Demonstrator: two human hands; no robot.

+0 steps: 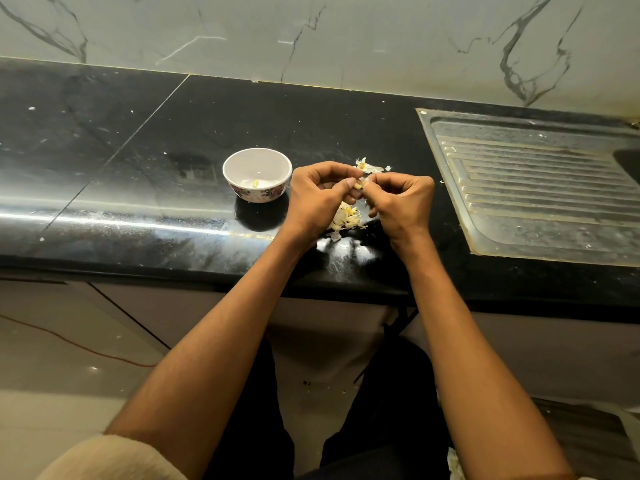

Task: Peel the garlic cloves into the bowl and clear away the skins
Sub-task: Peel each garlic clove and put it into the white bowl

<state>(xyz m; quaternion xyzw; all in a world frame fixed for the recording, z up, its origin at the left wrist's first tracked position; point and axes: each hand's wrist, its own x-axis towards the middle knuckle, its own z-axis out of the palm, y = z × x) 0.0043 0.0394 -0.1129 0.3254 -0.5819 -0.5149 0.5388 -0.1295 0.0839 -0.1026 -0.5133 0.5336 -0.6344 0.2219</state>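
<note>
A garlic clove [360, 184] sits pinched between the two hands, held above the black table [145, 161] a little in from its front edge. The left hand [320, 199] has its fingers curled inward, thumb and forefinger closed on the clove's left side. The right hand [401, 202] mirrors it, fingers curled, its thumb and forefinger tips gripping the clove or its skin from the right; which of the two they hold is too small to tell. Both forearms reach forward from below and converge at the clove, wrists raised off the table.

Directly under the hands lies a pile of garlic cloves and skins [344, 218], partly hidden by the left hand. Just beyond the fingertips, farther from the person, a smaller scatter of skins [367, 166] lies on the table. Just left of the left hand stands a white bowl [257, 174] with a flowered outer wall; one peeled clove [255, 183] rests on its bottom. Nothing stands between the left hand and the bowl.

To the right of the right hand, well apart, a steel sink drainboard [540, 188] with ribs is set into the table. Beyond the hands the table runs back to a marbled wall [346, 36]. Left of the bowl the table stretches bare and glossy. The front edge passes under the forearms, with the floor [52, 375] below.
</note>
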